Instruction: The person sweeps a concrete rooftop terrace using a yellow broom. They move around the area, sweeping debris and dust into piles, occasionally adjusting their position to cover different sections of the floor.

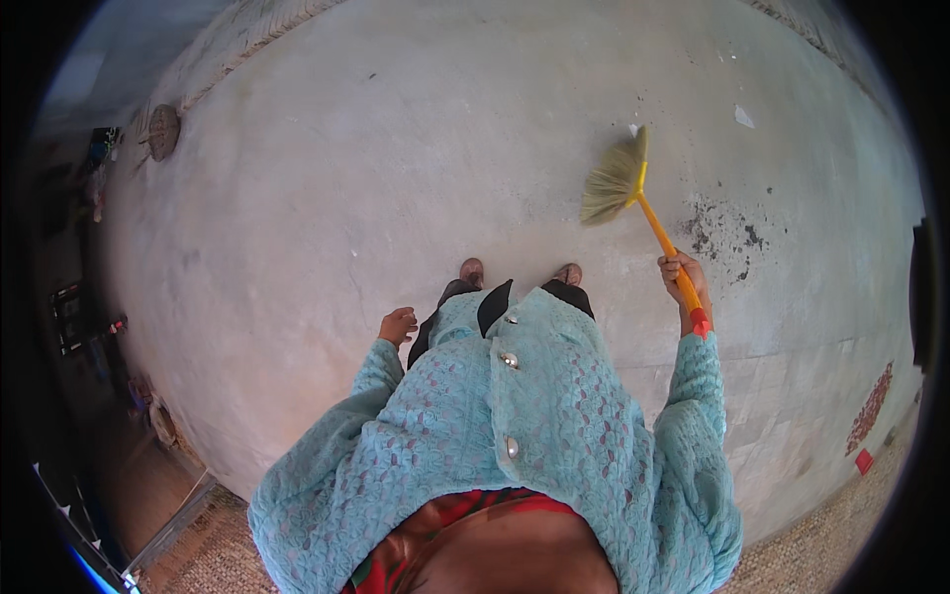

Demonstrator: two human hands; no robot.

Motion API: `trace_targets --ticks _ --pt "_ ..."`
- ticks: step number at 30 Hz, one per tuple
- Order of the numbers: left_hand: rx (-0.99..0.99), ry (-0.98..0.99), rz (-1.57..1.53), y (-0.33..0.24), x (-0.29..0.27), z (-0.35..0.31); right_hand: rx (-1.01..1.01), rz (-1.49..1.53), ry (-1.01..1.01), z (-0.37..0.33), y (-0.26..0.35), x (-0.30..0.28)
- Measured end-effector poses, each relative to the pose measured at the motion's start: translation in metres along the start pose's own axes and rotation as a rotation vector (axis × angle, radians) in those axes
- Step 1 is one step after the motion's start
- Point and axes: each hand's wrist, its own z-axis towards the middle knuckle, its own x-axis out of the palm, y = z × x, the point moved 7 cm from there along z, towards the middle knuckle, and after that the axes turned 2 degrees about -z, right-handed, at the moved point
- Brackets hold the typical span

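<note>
My right hand (684, 275) is wrapped round the orange handle of a broom (657, 226), held out to the right of my body. The handle has a red end below the hand and a yellow collar at the other end. Its fanned, greenish straw bristles (614, 182) point ahead and left, at the grey floor. By my left hip, my left hand (399, 325) hangs empty, with its fingers loosely bent and a little apart.
Dark crumbs and flakes (727, 236) are scattered right of the broom, and a pale scrap (743, 117) lies farther ahead. A round brown object (164, 133) sits far left. My shoes (472, 271) stand on the grey floor (416, 158). A red piece (864, 461) lies at lower right.
</note>
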Motion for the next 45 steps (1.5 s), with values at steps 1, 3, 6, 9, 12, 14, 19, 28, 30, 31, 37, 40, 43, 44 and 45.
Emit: trace_targets --ticks 1,3,6,9,12,14,19,28,30,31,37,40,43,44,45 --pt "0.011 -0.004 0.006 -0.010 0.005 -0.006 -0.081 -0.073 -0.058 -0.009 0.017 0.003" --pt "0.027 -0.023 0.014 -0.021 0.011 -0.014 -0.206 -0.147 -0.150 -0.025 0.036 0.020" --pt "0.041 -0.040 0.046 -0.033 0.021 -0.020 -0.402 -0.270 -0.195 -0.042 0.042 0.046" --pt "0.051 -0.053 0.030 -0.028 0.027 -0.027 -0.416 -0.277 -0.152 -0.052 0.026 0.071" --pt "0.026 -0.064 0.024 -0.015 0.030 -0.027 -0.313 -0.182 0.079 -0.064 0.015 0.103" --pt "0.079 -0.070 0.075 -0.025 0.039 -0.035 -0.210 -0.081 0.215 -0.057 0.005 0.113" --pt "0.259 -0.065 0.167 -0.043 0.043 -0.041 0.066 0.099 0.463 0.003 -0.028 0.153" --pt "0.013 -0.042 0.005 -0.073 0.057 0.015 0.227 0.385 0.363 0.145 0.006 0.170" --pt "-0.081 -0.022 -0.070 -0.074 0.065 0.046 0.151 0.306 0.264 0.148 0.053 0.150" --pt "-0.078 0.012 -0.082 -0.086 0.069 0.060 0.163 0.279 0.233 0.144 0.076 0.139" --pt "0.040 0.067 -0.173 -0.196 0.091 0.089 -0.077 -0.018 -0.108 0.106 0.173 0.127" --pt "0.040 0.043 -0.161 -0.218 0.087 0.105 -0.220 -0.050 -0.158 0.093 0.188 0.162" --pt "0.011 0.031 -0.128 -0.234 0.087 0.114 -0.280 0.002 -0.099 0.084 0.178 0.202" --pt "-0.002 0.027 -0.115 -0.237 0.088 0.115 -0.270 0.016 -0.020 0.084 0.175 0.210" --pt "0.006 0.013 -0.130 -0.241 0.089 0.115 -0.257 0.027 0.059 0.085 0.172 0.220"
